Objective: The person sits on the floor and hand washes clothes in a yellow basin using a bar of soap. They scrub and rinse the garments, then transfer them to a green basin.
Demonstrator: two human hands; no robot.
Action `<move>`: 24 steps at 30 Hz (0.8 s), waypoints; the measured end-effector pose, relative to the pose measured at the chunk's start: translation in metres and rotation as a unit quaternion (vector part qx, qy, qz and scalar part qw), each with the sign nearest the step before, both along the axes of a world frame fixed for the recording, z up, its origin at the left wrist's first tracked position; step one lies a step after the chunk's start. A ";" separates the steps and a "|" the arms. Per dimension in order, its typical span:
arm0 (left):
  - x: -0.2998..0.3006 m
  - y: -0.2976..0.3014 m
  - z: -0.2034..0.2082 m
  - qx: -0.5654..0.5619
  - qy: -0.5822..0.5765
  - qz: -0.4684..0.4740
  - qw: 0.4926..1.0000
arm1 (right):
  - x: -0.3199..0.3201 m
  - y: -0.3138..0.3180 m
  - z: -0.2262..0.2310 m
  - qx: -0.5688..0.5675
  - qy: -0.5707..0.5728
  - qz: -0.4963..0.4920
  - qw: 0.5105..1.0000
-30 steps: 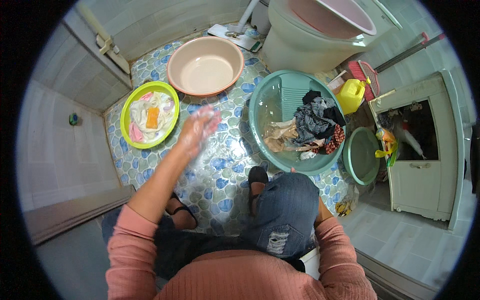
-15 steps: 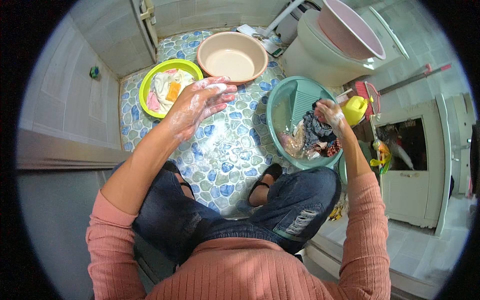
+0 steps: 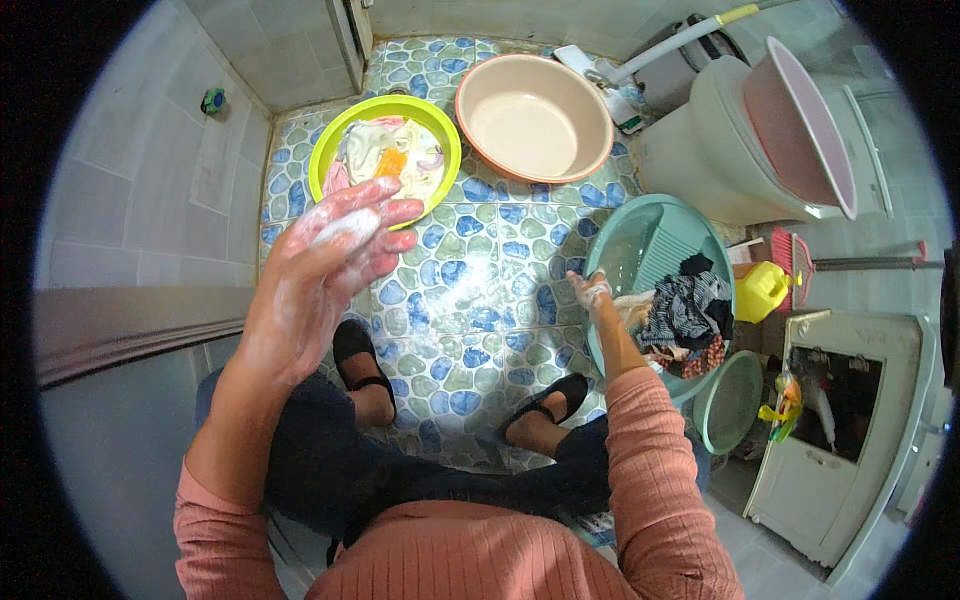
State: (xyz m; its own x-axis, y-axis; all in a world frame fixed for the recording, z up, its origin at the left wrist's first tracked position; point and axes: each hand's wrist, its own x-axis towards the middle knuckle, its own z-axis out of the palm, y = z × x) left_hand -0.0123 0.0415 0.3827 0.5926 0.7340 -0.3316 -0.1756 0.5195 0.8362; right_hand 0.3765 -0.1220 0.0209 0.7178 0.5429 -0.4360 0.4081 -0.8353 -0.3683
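My left hand (image 3: 325,260) is raised in front of the lime-green basin (image 3: 318,165), its fingers stretched and slightly apart. White lather coats it, thickest around the thumb, and no held thing shows. Inside that basin lie white and pink clothes (image 3: 362,140) with an orange block (image 3: 391,163) on them, probably soap. My right hand (image 3: 592,292), also lathered, is by the left rim of the teal washbasin (image 3: 600,240); its fingers look loosely apart, with nothing seen in them. Dark striped and patterned clothes (image 3: 683,310) are heaped in this basin, beside its ribbed washboard (image 3: 682,250).
A beige basin (image 3: 535,120) stands at the back on the pebble-patterned floor (image 3: 455,320). To the right are a pink basin (image 3: 800,120) on a pale toilet (image 3: 715,130), a yellow jug (image 3: 762,292), a green bucket (image 3: 732,400) and a white cabinet (image 3: 835,500).
My left hand has come nearer and left, below the lime-green basin. My right hand has moved left from over the dark clothes to the teal basin's left rim. The whole view has shifted.
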 end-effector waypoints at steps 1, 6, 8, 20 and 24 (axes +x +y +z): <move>0.000 0.001 0.000 0.002 0.013 0.007 1.000 | 0.009 0.011 -0.006 0.015 0.011 -0.022 1.000; 0.012 0.011 -0.003 -0.011 0.052 0.007 0.999 | 0.071 0.037 -0.036 0.067 -0.026 -0.129 0.989; 0.009 0.011 -0.005 -0.023 0.084 0.019 0.996 | 0.052 0.062 -0.034 0.064 -0.064 -0.135 0.987; 0.012 0.002 0.014 -0.053 0.095 0.014 0.994 | 0.005 0.048 -0.039 0.134 -0.200 -0.047 0.969; 0.012 0.000 0.016 -0.044 0.079 0.013 0.996 | -0.054 0.031 -0.010 0.125 -0.201 0.048 0.970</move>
